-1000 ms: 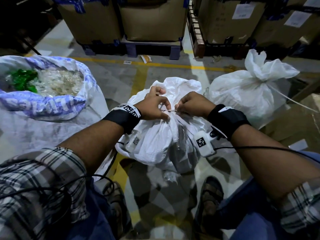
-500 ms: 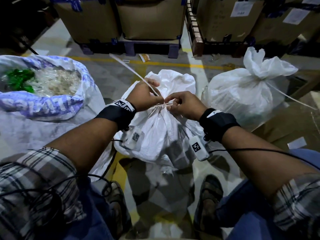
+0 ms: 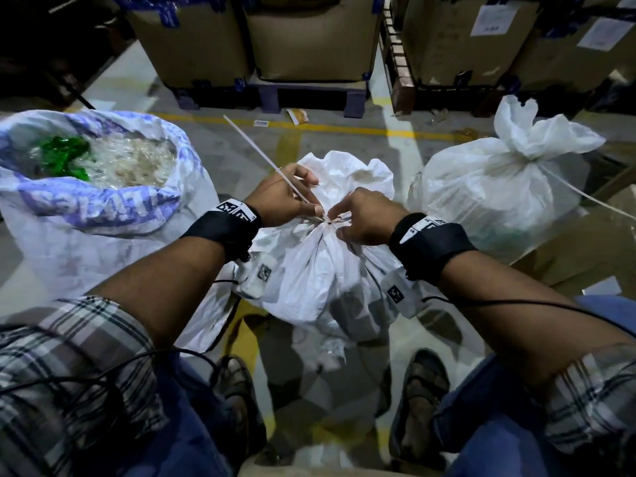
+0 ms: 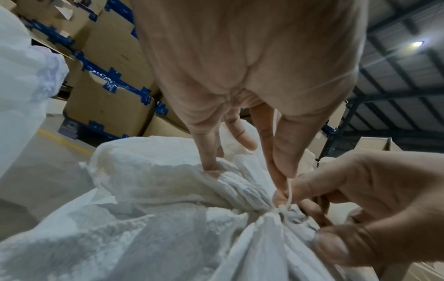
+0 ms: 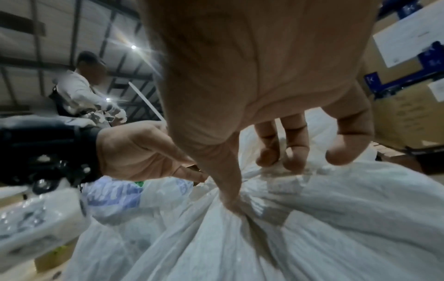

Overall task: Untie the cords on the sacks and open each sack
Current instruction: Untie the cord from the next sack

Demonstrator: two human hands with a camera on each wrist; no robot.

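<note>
A white woven plastic sack (image 3: 309,270) stands on the grey concrete floor (image 3: 137,94) in the middle of the scene, between the person's knees, its neck gathered and bound by a thin pale cord (image 3: 261,156). The left hand (image 3: 282,197) pinches the cord between thumb and forefinger just above the knot, and the free end runs stiffly up and to the far left; its other fingers rest on the ruffled sack mouth. The right hand (image 3: 368,218) has its fingers curled round the bunched neck at the knot, thumb pressed into the fabric below it. To the right stands a second white woven sack (image 3: 499,187), tied shut, its cord trailing to the right. To the left sits a large white sack with blue lettering (image 3: 93,208), mouth open, showing pale scraps and green plastic. Brown cardboard boxes (image 3: 309,36) on pallets line the far side.
</note>
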